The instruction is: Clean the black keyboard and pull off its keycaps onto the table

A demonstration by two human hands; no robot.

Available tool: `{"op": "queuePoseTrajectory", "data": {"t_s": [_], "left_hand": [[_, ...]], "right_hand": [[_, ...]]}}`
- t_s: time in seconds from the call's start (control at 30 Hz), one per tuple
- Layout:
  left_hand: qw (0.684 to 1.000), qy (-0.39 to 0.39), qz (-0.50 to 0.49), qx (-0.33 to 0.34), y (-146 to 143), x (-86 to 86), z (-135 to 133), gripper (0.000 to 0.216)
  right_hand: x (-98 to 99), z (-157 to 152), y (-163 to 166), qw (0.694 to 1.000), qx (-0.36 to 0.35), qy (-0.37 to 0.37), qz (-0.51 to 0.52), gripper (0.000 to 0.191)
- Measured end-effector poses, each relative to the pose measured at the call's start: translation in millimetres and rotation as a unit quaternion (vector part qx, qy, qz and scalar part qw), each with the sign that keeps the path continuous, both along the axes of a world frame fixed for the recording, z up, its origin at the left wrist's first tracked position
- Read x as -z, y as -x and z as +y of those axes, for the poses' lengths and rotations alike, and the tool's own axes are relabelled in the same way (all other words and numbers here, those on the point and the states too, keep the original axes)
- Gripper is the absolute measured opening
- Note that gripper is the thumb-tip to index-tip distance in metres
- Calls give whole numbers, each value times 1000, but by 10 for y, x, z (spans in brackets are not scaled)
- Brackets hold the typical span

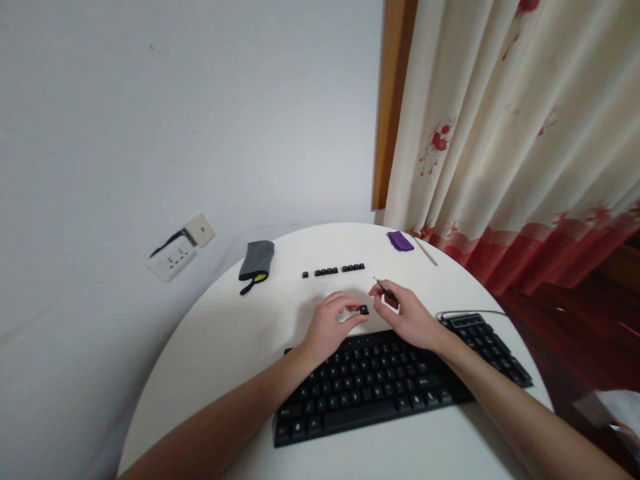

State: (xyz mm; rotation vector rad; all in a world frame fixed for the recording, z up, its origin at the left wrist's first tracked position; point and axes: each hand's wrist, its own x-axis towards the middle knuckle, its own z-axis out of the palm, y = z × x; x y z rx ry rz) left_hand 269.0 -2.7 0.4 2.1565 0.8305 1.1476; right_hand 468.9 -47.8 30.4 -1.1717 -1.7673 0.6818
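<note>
Between the thumb and fingers of my left hand is a small black keycap, held just above the back edge of the black keyboard. My right hand grips a thin dark tool with a pale metal tip, perhaps tweezers, pointing away and to the left. The two hands are close together but apart. Behind them, loose keycaps lie in a line on the white table, one standing alone at the left end. My right wrist covers part of the keyboard's back right area.
A grey cloth pouch with a black loop lies at the back left. At the back right are a purple cloth and a thin pale stick. The round white table meets a wall with a socket; a curtain hangs right.
</note>
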Motion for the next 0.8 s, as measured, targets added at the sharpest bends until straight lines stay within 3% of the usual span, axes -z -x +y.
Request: {"op": "queuePoseTrajectory", "data": {"t_s": [0.17, 0.8], "left_hand": [[1000, -1, -11, 9, 12, 7, 0, 17], [1000, -14, -4, 17, -2, 28, 11, 22]], "right_hand": [[-15, -7, 16, 998, -57, 22, -8, 12], [66, 13, -20, 997, -53, 43, -34, 14]]}}
